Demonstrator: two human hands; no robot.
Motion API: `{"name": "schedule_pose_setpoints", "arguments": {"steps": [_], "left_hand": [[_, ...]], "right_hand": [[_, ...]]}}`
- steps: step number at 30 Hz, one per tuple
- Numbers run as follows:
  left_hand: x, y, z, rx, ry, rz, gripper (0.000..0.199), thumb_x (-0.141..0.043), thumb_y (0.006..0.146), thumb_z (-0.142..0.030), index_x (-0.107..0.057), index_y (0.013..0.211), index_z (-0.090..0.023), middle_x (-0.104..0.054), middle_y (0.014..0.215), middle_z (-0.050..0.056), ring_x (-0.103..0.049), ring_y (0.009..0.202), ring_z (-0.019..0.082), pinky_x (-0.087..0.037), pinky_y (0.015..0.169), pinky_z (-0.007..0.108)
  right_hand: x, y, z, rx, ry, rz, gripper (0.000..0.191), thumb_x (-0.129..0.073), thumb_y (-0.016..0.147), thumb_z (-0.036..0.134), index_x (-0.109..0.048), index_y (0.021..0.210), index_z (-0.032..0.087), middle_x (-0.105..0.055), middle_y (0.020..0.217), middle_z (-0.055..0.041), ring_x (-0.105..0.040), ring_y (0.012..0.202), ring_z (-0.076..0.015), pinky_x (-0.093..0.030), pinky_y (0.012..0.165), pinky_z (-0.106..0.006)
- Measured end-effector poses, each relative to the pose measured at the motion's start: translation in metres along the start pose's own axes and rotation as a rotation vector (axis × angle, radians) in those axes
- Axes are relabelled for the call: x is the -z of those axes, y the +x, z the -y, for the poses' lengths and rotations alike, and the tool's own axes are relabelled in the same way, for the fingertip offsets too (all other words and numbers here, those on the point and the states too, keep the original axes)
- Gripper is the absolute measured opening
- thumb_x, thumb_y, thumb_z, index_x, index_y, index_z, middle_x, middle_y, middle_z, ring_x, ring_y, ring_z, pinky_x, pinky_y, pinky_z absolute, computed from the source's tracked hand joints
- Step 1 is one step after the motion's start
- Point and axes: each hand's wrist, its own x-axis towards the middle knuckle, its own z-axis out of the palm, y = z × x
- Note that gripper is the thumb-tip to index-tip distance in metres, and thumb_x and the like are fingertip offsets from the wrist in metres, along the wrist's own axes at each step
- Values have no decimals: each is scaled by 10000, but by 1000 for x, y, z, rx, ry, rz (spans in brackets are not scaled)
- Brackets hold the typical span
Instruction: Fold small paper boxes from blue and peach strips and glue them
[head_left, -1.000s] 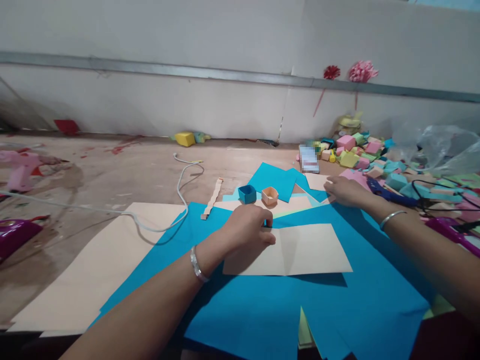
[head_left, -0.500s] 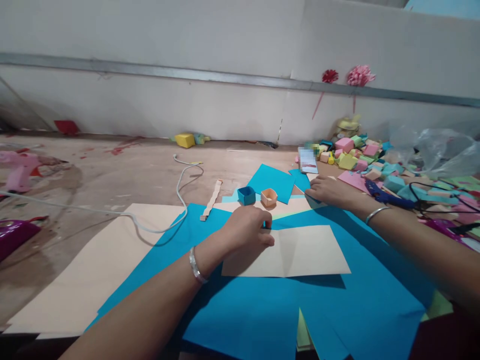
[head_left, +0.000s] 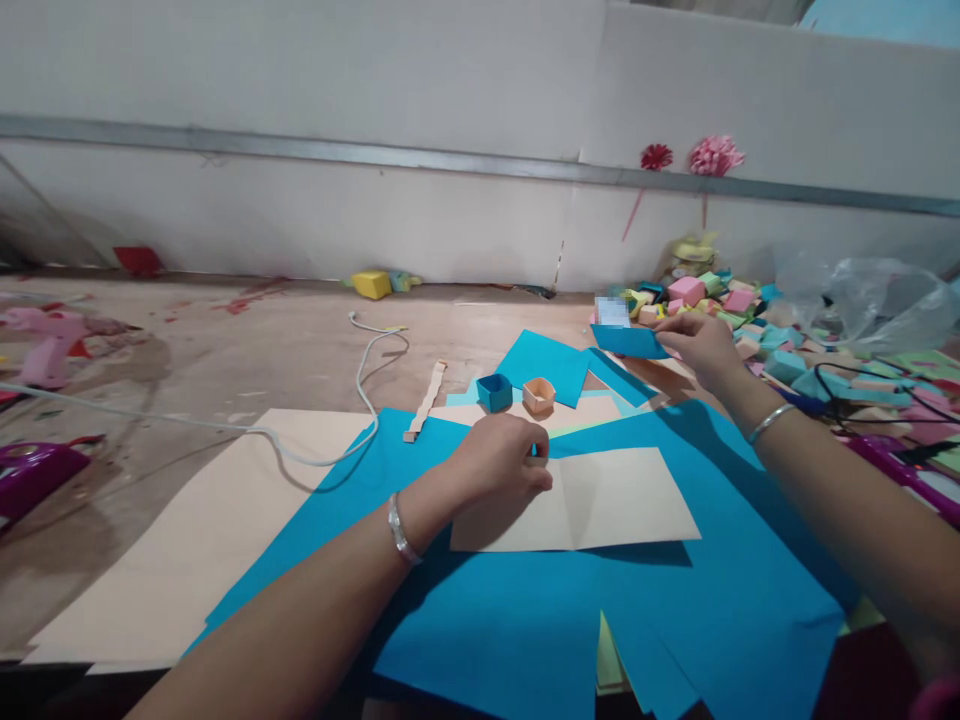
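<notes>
My left hand [head_left: 506, 465] is over the left part of a creased cream sheet [head_left: 622, 500], its thumb and forefinger curled at the sheet's upper edge; whether it pinches the sheet I cannot make out. Beneath lies large blue paper [head_left: 495, 610]. Farther right, my right hand [head_left: 697, 350] pinches a small blue piece of paper [head_left: 630, 342] and holds it up in front of the phone [head_left: 613, 311]. A small blue open box [head_left: 495, 392] and a peach one [head_left: 538, 395] stand side by side just beyond my left hand.
Peach paper [head_left: 187, 520] lies at left, crossed by a white cable [head_left: 300, 461]. A folded paper strip [head_left: 426, 402] is near the boxes. Pink and purple glue guns [head_left: 45, 345] sit far left. Many paper cubes [head_left: 784, 367] and a clear plastic bag [head_left: 877, 305] fill the right.
My right hand has risen and moved away to the right, lifting the small blue paper, which now hides the phone's lower part. My left hand has barely moved.
</notes>
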Motion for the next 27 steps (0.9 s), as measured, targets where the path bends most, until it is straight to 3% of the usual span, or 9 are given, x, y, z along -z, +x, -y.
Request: {"name": "schedule_pose_setpoints", "arguments": {"steps": [9, 11, 13, 15, 17, 20, 22, 24, 27], "left_hand": [[1, -1, 0, -1, -26, -16, 131, -748, 717, -302, -728, 758, -179, -676, 712, 33, -554, 633, 162, -279, 542, 271], [0, 0, 0, -12, -73, -22, 145, -759, 698, -304, -736, 776, -183, -670, 706, 24, -549, 624, 154, -282, 536, 265], [-1, 0, 0, -28, -156, -23, 179, -773, 680, -315, -743, 804, -189, -668, 710, 15, -550, 625, 146, -294, 530, 258], [-2, 0, 0, -41, -232, -34, 189, -782, 671, -313, -748, 812, -192, -659, 702, 6, -551, 629, 139, -314, 533, 251], [-3, 0, 0, -43, -282, -66, 154, -774, 682, -281, -751, 808, -195, -640, 677, -5, -546, 625, 130, -335, 545, 249], [-4, 0, 0, -59, -404, -130, 106, -761, 712, -268, -739, 781, -191, -629, 662, -11, -555, 634, 126, -387, 573, 246], [-6, 1, 0, -99, -523, -162, 117, -762, 725, -290, -714, 744, -185, -645, 685, -5, -578, 665, 133, -428, 594, 246], [-8, 3, 0, -137, -605, -250, 161, -778, 724, -321, -699, 754, -184, -662, 723, 5, -596, 691, 142, -464, 612, 254], [-7, 6, 3, -141, -569, -557, 200, -758, 771, -372, -708, 863, -202, -695, 820, 33, -628, 775, 168, -517, 721, 306]], "right_hand": [[20, -15, 19, -227, 482, 49, 230, -712, 562, 351, -543, 668, 237, -524, 593, 11, -506, 544, -143, -437, 524, -311], [32, -20, 31, -259, 496, 199, 212, -713, 593, 348, -586, 721, 238, -526, 591, 17, -481, 514, -131, -402, 494, -296], [43, -29, 47, -275, 429, 581, 239, -707, 655, 381, -655, 835, 231, -557, 609, 17, -476, 502, -126, -384, 486, -286], [50, -44, 65, -239, 314, 815, 316, -730, 713, 398, -725, 963, 205, -651, 719, -22, -538, 565, -141, -413, 531, -292], [49, -64, 84, -19, 58, 997, 379, -695, 792, 454, -736, 1101, 239, -721, 946, -43, -629, 805, -186, -462, 671, -293], [39, -95, 108, 119, -107, 1090, 432, -688, 810, 477, -706, 1176, 248, -734, 1018, -29, -632, 873, -199, -452, 708, -280], [33, -104, 113, 123, -110, 1123, 290, -624, 858, 434, -741, 995, 206, -727, 883, -25, -611, 765, -172, -428, 653, -266], [32, -98, 105, 139, -104, 1141, 266, -592, 877, 412, -734, 873, 188, -707, 817, -22, -590, 722, -157, -414, 641, -262], [45, -66, 71, 130, -121, 1122, 301, -636, 840, 464, -737, 851, 181, -699, 809, -26, -597, 760, -170, -424, 677, -267]]}}
